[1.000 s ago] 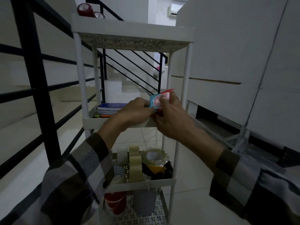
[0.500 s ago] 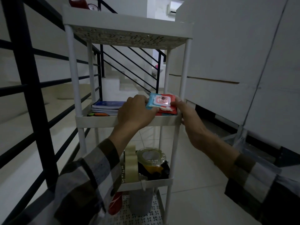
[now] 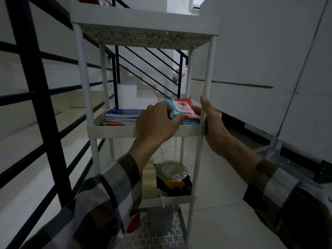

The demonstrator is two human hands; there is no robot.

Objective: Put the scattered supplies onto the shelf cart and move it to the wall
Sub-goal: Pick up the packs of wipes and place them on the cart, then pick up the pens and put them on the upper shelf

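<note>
Two hands work at the cart [image 3: 143,131]. On its middle shelf, the left hand [image 3: 158,123] presses the packets [image 3: 181,109] into place, fingers curled on them. The right hand [image 3: 212,123] is wrapped around the cart's front right post. Loading seems nearly finished; next, I think, both hands must grip the cart and push it to the wall.

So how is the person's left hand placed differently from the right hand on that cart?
The left hand reaches over the shelf's front rim, fingers on the red-and-blue wipes pack; the right hand grips the cart's front right post. The left shows its back, knuckles up; the right stands upright, thumb along the post. Both are at the second shelf, in plaid sleeves.
</note>
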